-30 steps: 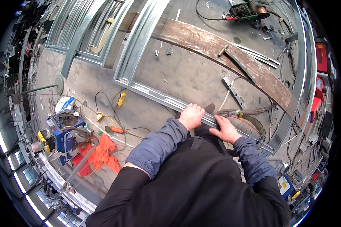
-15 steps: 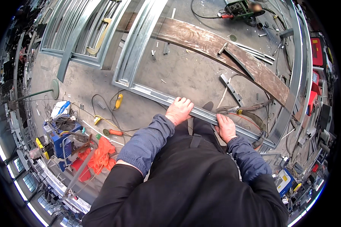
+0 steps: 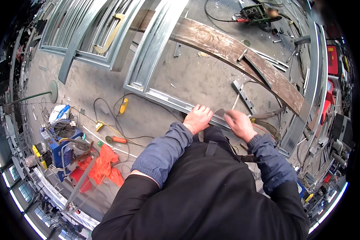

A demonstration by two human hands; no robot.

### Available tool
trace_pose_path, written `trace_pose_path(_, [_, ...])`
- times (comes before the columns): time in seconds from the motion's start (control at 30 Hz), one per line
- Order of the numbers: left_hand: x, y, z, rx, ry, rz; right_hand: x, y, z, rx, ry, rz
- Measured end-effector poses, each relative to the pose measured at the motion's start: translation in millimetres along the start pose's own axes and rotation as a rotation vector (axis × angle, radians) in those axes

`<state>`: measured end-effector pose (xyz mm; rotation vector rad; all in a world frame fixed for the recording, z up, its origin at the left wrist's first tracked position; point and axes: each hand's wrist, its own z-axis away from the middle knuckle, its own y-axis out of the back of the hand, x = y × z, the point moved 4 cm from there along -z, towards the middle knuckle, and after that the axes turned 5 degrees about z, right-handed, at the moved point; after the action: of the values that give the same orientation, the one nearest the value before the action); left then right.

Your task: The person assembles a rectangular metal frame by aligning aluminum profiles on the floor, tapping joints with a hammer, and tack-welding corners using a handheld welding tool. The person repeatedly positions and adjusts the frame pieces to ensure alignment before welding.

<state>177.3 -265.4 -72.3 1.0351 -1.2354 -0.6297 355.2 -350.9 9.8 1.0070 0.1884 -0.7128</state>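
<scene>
A silvery metal frame of long profile bars runs across in front of my body. On its near bar lies my left hand, closed with the fingers over the far edge. My right hand is over the same bar, a little to the right. Its fingers look bent but are smeared by motion, and I cannot tell whether they touch the metal. Beyond the frame, a rusty brown steel beam slants across, with a hammer-like tool lying on it.
Stacked metal frames with a yellowish clamp stand far left. On the left floor are an orange grinder, cables, an orange plastic sheet and a blue machine. A green machine stands far right.
My right hand has come off its place on the near bar and moved up and left, toward my left hand. The left hand keeps its hold. The view has shifted slightly.
</scene>
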Motion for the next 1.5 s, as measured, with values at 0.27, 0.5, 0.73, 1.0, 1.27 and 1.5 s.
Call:
trace_pose_path(0.27, [-12, -59, 17, -0.05, 0.11, 0.179, -121, -63, -118, 0.052, 0.198, -0.137])
trace_pose_path(0.5, [-16, -66, 8, -0.28, 0.226, 0.501, -124, -90, -130, 0.037, 0.208, -0.092])
trace_pose_path(0.73, [-17, -57, 12, -0.176, 0.182, 0.514, -133, -83, -119, 0.058, 0.241, -0.105])
trace_pose_path(1.0, [-22, -72, 16, 0.077, 0.145, 0.496, -130, -73, -115, 0.294, 0.279, -0.136])
trace_pose_path(1.27, [3, 14, -9, -0.034, 0.015, 0.059, 25, 59, -236, 0.713, -0.077, 0.178])
trace_pose_path(1.5, [4, 14, -10, -0.022, 0.016, 0.019, 113, 78, -273, 0.561, -0.088, 0.049])
